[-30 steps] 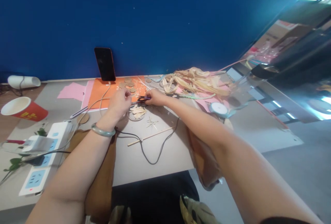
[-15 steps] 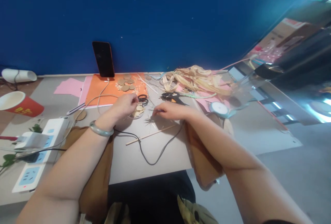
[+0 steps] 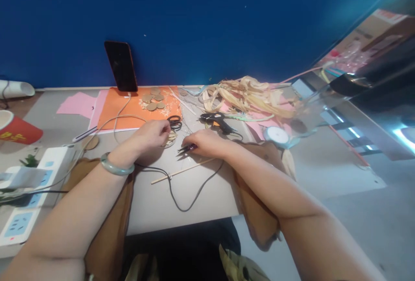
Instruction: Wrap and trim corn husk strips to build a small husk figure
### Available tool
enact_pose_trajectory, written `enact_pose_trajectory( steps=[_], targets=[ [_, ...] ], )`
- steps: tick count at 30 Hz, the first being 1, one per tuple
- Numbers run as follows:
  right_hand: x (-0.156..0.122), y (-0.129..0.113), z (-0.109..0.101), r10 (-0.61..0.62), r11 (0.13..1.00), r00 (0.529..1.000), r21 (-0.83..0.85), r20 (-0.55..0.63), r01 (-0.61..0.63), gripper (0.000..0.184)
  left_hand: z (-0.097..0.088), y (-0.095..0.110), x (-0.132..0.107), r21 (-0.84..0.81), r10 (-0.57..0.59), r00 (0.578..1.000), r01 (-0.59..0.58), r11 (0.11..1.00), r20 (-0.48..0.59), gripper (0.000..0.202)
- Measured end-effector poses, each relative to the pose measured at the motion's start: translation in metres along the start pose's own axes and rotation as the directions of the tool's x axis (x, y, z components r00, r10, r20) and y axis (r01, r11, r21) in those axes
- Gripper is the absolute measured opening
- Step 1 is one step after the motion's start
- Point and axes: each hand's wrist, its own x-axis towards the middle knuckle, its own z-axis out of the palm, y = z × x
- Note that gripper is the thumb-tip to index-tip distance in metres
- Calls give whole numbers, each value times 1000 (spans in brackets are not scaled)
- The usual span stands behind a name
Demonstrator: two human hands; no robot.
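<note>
My left hand (image 3: 155,133), a pale green bangle (image 3: 116,166) on its wrist, is closed in a pinch beside a small clear dish (image 3: 170,144) of pale flakes. Whatever its fingertips hold is hidden. My right hand (image 3: 204,142) is wrapped around small pointed scissors (image 3: 186,148) with dark handles, their tips toward the left. Black-handled scissors (image 3: 175,122) lie just behind the dish. A black glue gun (image 3: 217,121) rests beyond my right hand. Below both hands, a thin wooden stick (image 3: 181,171) lies across a dark cord (image 3: 177,201).
A phone (image 3: 121,67) leans on the blue wall. Round wooden slices (image 3: 152,106) sit on orange paper (image 3: 113,110). Dried pale husk strips (image 3: 246,95) are heaped at the back right. A power strip (image 3: 42,186) and a red paper cup (image 3: 22,129) stand left; a ribbon spool (image 3: 277,135) lies right.
The view has shifted, so most things sit further left. My right hand has turned slightly and the scissors show more clearly. My left hand stays pinched beside the dish.
</note>
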Motion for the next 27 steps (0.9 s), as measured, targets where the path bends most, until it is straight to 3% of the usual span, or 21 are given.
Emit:
enact_pose_trajectory(
  steps=[16, 22, 27],
  targets=[
    [0, -3, 4, 22, 1000, 999, 9, 48, -22, 20, 5, 5, 2, -88, -27, 999, 24, 996, -32, 20],
    [6, 4, 9, 175, 982, 982, -61, -67, -179, 22, 5, 5, 4, -134, -97, 992, 85, 987, -85, 17],
    [10, 12, 9, 350, 933, 920, -20, -174, -359, 22, 5, 1, 5, -262, -142, 983, 108, 959, -118, 16]
  ],
)
